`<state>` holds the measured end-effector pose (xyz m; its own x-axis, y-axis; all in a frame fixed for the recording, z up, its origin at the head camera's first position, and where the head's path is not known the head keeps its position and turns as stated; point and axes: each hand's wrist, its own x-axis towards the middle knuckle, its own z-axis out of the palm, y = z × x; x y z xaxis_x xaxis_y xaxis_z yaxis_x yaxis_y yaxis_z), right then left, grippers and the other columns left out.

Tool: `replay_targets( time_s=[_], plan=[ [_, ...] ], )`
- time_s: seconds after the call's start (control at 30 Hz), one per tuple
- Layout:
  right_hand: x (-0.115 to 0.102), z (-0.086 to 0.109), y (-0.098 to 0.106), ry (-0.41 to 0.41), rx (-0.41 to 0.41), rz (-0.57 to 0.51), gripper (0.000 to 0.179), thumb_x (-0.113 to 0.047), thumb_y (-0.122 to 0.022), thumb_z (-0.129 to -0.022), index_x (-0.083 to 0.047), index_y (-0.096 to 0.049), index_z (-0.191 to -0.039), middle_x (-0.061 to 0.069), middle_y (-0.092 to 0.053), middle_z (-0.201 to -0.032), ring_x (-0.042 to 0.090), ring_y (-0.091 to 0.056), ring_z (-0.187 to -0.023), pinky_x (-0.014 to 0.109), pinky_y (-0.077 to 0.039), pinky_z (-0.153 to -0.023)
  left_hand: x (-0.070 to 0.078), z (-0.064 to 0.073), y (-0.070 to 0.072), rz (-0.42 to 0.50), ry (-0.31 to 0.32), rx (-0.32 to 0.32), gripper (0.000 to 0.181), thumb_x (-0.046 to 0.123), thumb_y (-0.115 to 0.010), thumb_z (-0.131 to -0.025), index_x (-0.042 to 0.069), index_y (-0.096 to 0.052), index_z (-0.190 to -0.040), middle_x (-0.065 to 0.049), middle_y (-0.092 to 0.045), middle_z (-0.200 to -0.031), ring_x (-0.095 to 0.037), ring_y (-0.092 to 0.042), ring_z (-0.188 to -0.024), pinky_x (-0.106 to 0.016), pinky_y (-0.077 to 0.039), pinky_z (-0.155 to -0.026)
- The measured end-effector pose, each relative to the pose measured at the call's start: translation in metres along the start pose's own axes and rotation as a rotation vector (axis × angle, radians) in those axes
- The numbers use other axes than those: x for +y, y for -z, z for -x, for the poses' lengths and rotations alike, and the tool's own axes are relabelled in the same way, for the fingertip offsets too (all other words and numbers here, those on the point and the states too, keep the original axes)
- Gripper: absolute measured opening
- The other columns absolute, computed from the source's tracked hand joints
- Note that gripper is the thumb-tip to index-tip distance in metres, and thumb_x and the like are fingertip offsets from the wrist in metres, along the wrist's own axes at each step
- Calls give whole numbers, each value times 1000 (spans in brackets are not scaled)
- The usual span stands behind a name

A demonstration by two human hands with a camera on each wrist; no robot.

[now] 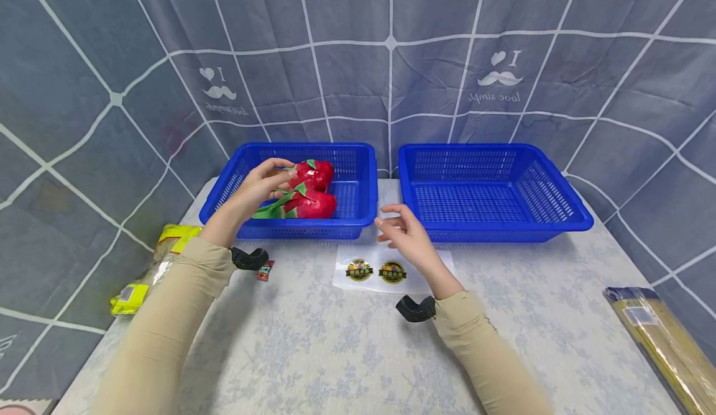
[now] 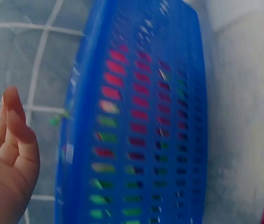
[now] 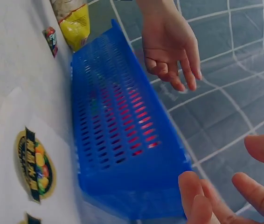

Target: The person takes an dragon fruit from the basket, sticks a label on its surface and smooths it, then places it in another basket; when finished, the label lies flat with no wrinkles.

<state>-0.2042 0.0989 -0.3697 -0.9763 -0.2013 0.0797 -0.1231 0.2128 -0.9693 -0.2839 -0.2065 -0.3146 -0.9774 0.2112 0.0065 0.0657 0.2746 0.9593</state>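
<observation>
The left hand (image 1: 267,182) and right hand (image 1: 409,233) are bare. The left sleeve (image 1: 168,322) and right sleeve (image 1: 486,353) are plain beige, creased near the ends. 2 clips (image 1: 250,258), black, curved and pitted, sit 1 per sleeve end.

Hands (image 3: 169,44) beside blue basket (image 3: 122,179), badge sticker (image 3: 35,165), yellow bag (image 3: 76,28)

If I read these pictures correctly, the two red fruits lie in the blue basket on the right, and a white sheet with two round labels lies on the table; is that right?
Not quite: the head view shows the two red fruits in the blue basket on the left, not the right. The white sheet with two round labels does lie on the table.
</observation>
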Motion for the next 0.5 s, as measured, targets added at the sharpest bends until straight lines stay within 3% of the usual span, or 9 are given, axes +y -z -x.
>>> replay_targets(
  time_s=[0.13,0.27,0.37,0.5],
  plan=[
    [7,-7,-6,-36,26,-43,41,-24,-56,-95,-5,-45,-129,21,-63,-112,36,-65,-91,41,-51,-78,-9,-9,3,-86,60,-49,47,34,-61,-92,8,-47,-128,-12,-53,-117,-19,-57,-89,-32,-48,-76],
    [12,-13,-12,-51,69,-79,36,-21,-57,-94,-5,-50,-126,21,-64,-107,26,-67,-81,41,-51,-77,-16,-15,6,-147,98,-101,51,34,-59,-93,5,-45,-131,-18,-49,-126,-20,-57,-90,-33,-47,-76],
    [15,-17,-14,-53,80,-104,35,-20,-58,-94,-5,-53,-125,22,-64,-106,18,-66,-77,45,-51,-80,-21,-19,5,-151,121,-120,48,33,-59,-93,4,-46,-130,-18,-50,-124,-20,-57,-85,-32,-49,-74],
    [18,-21,-15,-60,78,-131,34,-19,-59,-94,-4,-55,-123,23,-64,-106,17,-66,-79,50,-48,-84,-24,-22,2,-152,130,-120,42,29,-59,-94,3,-51,-125,-13,-52,-116,-16,-56,-77,-30,-50,-67]
  ],
)
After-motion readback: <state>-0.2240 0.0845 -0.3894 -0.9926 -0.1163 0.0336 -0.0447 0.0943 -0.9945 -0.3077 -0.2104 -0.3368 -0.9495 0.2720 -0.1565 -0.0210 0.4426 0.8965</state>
